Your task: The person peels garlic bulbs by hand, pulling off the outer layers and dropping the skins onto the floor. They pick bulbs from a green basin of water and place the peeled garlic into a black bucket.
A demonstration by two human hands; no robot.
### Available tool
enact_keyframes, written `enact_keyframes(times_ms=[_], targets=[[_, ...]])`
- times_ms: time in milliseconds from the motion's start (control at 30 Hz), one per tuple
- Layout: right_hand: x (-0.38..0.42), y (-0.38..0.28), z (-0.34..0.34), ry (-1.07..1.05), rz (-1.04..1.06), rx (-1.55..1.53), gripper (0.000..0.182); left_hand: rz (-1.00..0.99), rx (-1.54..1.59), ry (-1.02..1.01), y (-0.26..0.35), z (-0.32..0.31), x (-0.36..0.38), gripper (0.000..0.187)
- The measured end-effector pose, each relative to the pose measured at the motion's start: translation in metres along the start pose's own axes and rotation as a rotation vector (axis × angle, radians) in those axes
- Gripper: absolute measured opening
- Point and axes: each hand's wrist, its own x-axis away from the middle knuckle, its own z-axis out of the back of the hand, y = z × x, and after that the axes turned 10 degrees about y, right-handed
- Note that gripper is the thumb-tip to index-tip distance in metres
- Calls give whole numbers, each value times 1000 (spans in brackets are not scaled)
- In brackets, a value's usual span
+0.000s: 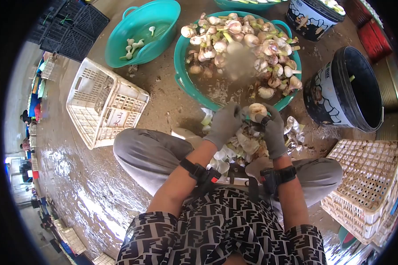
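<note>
Both hands wear grey gloves and meet at the near rim of a green basin [180,66] heaped with garlic bulbs [252,40]. My right hand [274,131] is closed on a pale garlic bulb [257,111], with something dark by its thumb that I cannot make out. Just left of that bulb, my left hand [225,124] has its fingers curled together; whatever they hold, if anything, is hidden. Peeled skins [247,143] lie in a pile under the hands, between my legs.
A second green basin [163,33] with a few peeled bulbs stands at the upper left, near a white crate [108,101]. On the right are a black-rimmed bucket [336,95] and stacked crates [367,176]. Another bucket [311,20] stands behind. The floor [84,185] is wet.
</note>
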Motion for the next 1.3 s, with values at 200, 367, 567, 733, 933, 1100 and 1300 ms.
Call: enact_keyframes(times_ms=[200,367,567,733,933,1100,1300], targets=[[-17,30,0,103,312,301,42,-171,-148,-4,10,-9,7,18],[-4,12,-5,50,251,279,42,198,190,-63,12,-8,1,17],[-7,3,19,-294,-31,-283,36,445,548,-122,0,4,-5,16],[-8,-13,46,-436,-318,-640,35,577,1161,-176,-79,16,-30,23],[-14,-13,34,-518,-308,-327,40,-122,513,-365,-10,4,-27,30],[-16,-4,38,-435,221,379,48,-343,126,-467,-9,4,-22,31],[-10,-1,32,-425,325,443,56,-22,288,-322,-16,-9,-7,25]])
